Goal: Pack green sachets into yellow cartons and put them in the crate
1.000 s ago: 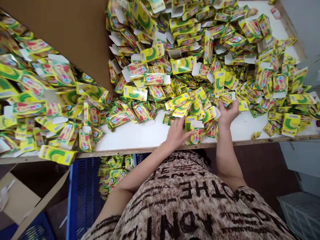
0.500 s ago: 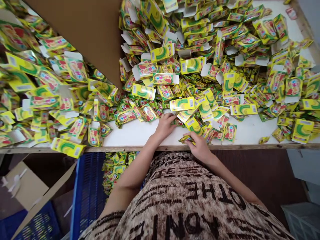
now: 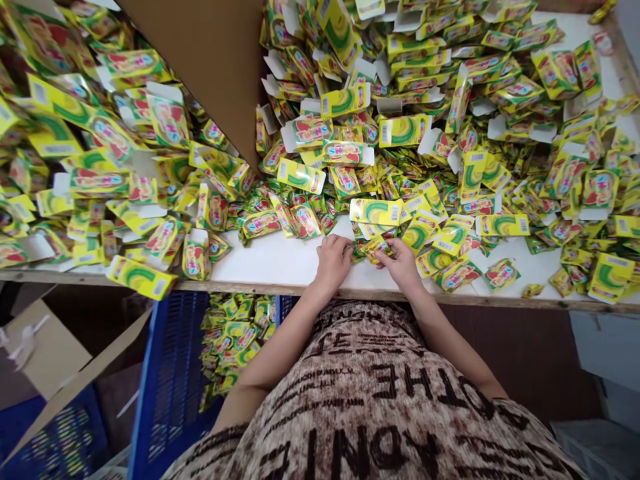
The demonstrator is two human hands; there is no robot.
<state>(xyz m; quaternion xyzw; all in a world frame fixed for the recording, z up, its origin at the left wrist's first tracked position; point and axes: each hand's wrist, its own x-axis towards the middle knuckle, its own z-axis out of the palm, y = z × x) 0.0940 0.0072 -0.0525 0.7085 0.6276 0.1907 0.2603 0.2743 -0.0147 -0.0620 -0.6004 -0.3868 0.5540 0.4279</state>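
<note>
My right hand (image 3: 404,267) pinches a small yellow-and-green packet (image 3: 376,248) between thumb and fingers, just above the white table top. Close on its left, my left hand (image 3: 334,263) is closed, its fingers curled at the edge of some small green packets (image 3: 358,248); what they grip, if anything, is hidden. Beyond the hands lies a yellow carton (image 3: 376,212) with a barcode end. More small cartons, one of them yellow and green (image 3: 454,235), lie loosely to the right of my right hand.
Heaps of cartons (image 3: 405,131) and small packets cover much of the table (image 3: 270,263). A large brown cardboard box (image 3: 205,60) juts in from the back left. Below the wooden front edge, a blue crate (image 3: 173,373) stands beside many packets (image 3: 240,340). An opened cardboard box (image 3: 45,353) is at lower left.
My right hand has moved up from the table's front edge with a packet, closer to my left hand. Cartons to its right have shifted and spread rightward. The whole view has shifted slightly.
</note>
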